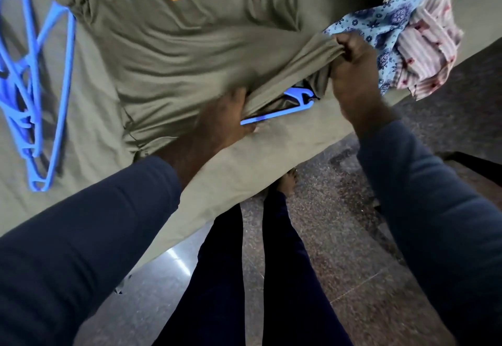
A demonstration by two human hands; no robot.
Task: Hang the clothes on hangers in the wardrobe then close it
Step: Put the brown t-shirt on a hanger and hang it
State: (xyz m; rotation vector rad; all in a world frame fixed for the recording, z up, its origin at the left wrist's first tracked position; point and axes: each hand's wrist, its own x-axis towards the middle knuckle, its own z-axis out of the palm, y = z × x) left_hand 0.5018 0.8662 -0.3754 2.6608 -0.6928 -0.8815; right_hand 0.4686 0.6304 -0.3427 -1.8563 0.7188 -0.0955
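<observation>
Our two dark blue sleeves reach forward over dark trousers and a speckled floor (339, 223) toward a bed (271, 161), where an olive T-shirt (190, 47) with orange lettering lies flat. Its hem is nearest us and its collar lies out of view beyond the top edge. At the hem's right corner, the grip of our right hand (353, 74) is clenched on a bunch of fabric and lifts it, opening the shirt like a mouth. Just inside that mouth lies a blue hanger (274, 115), its bar running crosswise along the hem, from our left hand (217, 125) toward the right one. The left hand is the nearer and touches the hanger's end, but its fingers are tucked under the cloth, so we cannot tell whether that grip holds the hanger. The hanger must probably travel up the shirt's length, away from us, to the collar. Left of the shirt lies a stack of blue hangers (32, 87); right of it lies a heap of patterned clothes (407, 47).
</observation>
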